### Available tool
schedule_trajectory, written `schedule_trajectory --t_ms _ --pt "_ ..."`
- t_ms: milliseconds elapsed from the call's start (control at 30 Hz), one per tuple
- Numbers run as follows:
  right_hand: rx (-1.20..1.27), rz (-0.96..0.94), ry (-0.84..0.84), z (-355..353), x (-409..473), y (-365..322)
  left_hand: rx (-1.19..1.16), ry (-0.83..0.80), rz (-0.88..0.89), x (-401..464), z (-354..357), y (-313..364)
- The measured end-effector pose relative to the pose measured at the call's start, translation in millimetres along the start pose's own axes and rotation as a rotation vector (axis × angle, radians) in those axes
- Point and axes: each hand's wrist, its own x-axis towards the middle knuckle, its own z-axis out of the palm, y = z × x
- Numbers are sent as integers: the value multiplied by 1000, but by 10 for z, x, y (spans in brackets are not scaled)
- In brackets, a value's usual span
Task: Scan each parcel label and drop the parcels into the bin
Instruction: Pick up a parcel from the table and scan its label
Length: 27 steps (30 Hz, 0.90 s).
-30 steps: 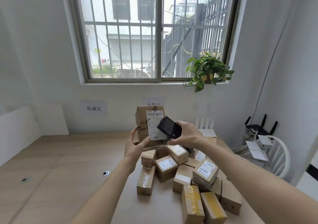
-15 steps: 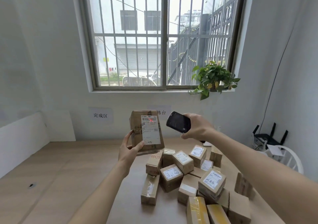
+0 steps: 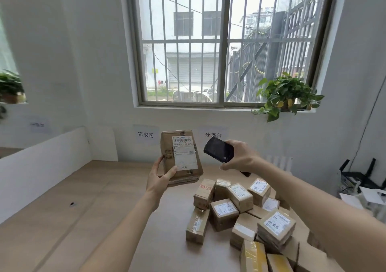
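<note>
My left hand [image 3: 159,176] grips a tall brown cardboard parcel [image 3: 169,157] by its lower left corner and holds it upright above the table, its white label [image 3: 184,152] facing me. To the parcel's right, my right hand [image 3: 240,157] holds a black handheld scanner [image 3: 218,149] tilted toward the label, a short gap away from the parcel. A pile of several small taped parcels [image 3: 242,211] with white labels lies on the wooden table [image 3: 94,198] below my right arm. No bin is in view.
A white partition [image 3: 41,165] borders the table on the left. Paper signs [image 3: 145,134] hang on the wall under a barred window. A potted plant [image 3: 286,95] sits on the sill. A router [image 3: 359,175] and papers lie at the right.
My view has swung left and down a little. The parcel and scanner have drifted apart, and the red scan light seen on the label half a second ago is gone.
</note>
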Motion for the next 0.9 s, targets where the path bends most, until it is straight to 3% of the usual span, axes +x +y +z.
schedule_trajectory --t_ms 200,367,900 --pt "160 -60 -181 702 135 -488 34 135 -29 -313 -683 -27" --pt "219 -155 -304 1367 282 -1334 56 289 -41 -582 -1596 10" --pt "206 -693 -528 3263 -62 -5403 150 814 -83 -1890 -5470 255"
